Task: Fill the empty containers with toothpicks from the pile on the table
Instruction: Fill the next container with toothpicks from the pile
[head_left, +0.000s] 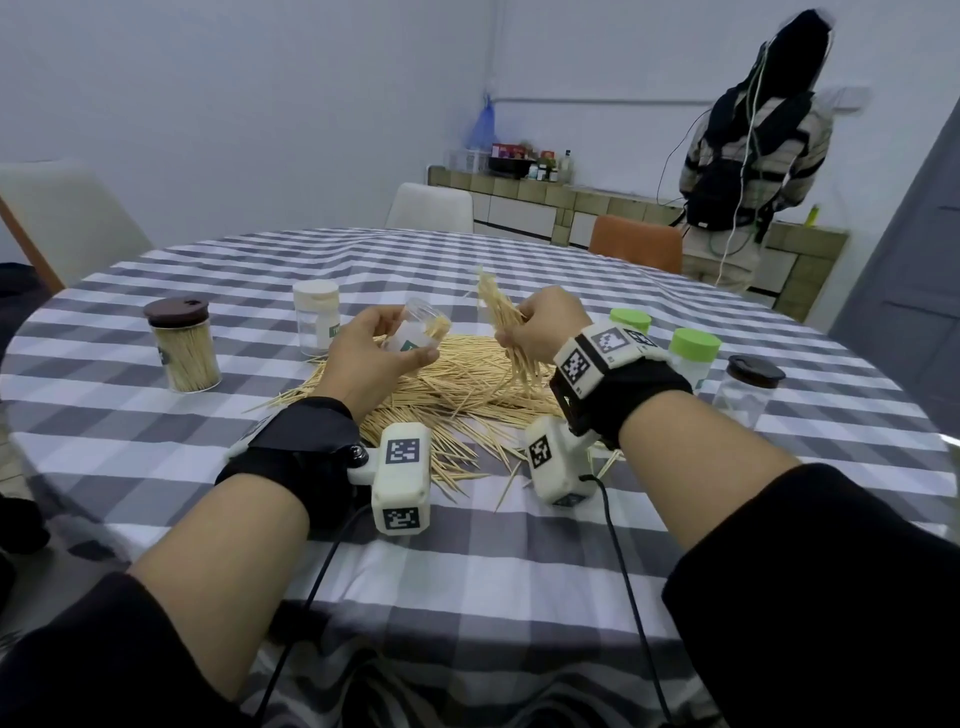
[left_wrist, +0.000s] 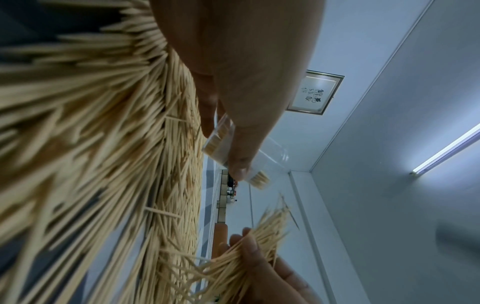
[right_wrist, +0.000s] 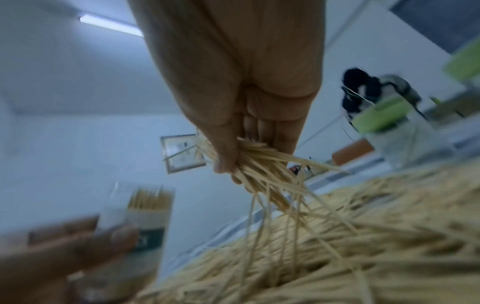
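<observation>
**Location: Domestic Dining Room**

I am seated at a round table (head_left: 519, 561) covered with a grey-and-white checked cloth. Upholstered chairs stand around it: a cream chair (head_left: 62, 218) at the far left edge, a white chair (head_left: 430, 207) and an orange chair (head_left: 636, 248) at the far edge. Beyond them, a tiled counter (head_left: 519, 195) along the wall carries bottles and food packets (head_left: 524, 158). A framed calligraphy picture (left_wrist: 315, 92) hangs on the pale wall. A fluorescent tube (left_wrist: 446, 150) lights the ceiling.

Pale walls (head_left: 260, 104); tube light (left_wrist: 446, 148); framed print (left_wrist: 315, 92). Tiled counter (head_left: 545, 200) stood behind white chair (head_left: 431, 208), orange chair (head_left: 636, 247); grey door (head_left: 904, 249) right.
</observation>
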